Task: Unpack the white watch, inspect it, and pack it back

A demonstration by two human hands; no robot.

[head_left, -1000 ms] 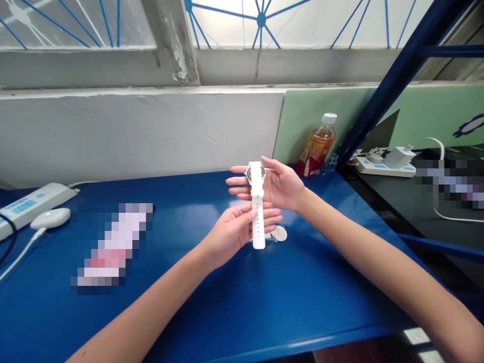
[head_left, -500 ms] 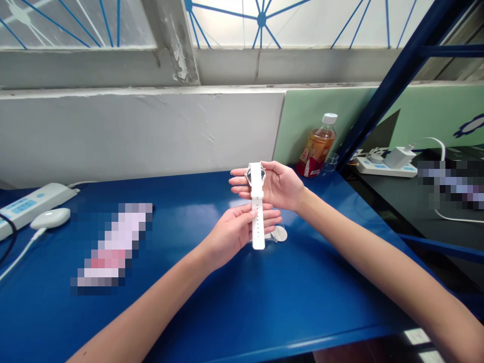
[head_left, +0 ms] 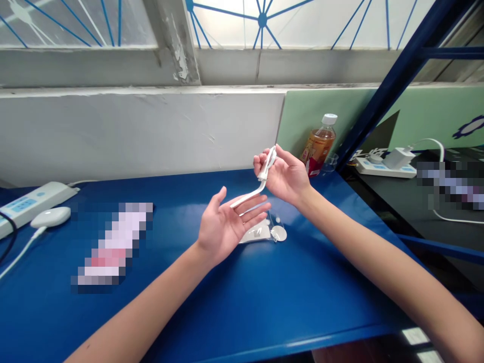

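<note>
A white wristwatch (head_left: 264, 174) is held up over the blue desk, turned side-on. My right hand (head_left: 287, 176) grips it near the case, thumb on one side and curled fingers on the other. The long end of its strap bends down toward my left hand (head_left: 225, 224), which lies palm up with fingers spread and thumb raised. The strap tip rests on or just over those fingers; I cannot tell which. Beneath the hands, partly hidden by my left hand, lies clear plastic packaging (head_left: 260, 232) with white pieces, beside a round white disc (head_left: 279, 233).
A drink bottle (head_left: 319, 143) stands at the back right of the desk (head_left: 264, 302). On the left are a power strip (head_left: 32, 206), a white charger (head_left: 51, 218) with a cable, and a blurred-out flat object (head_left: 113, 244). A blue post (head_left: 385, 75) rises at right.
My right hand has tilted the watch from face-on to side-on and closed round its case. My left hand has released the strap and opened palm up, uncovering more of the packaging.
</note>
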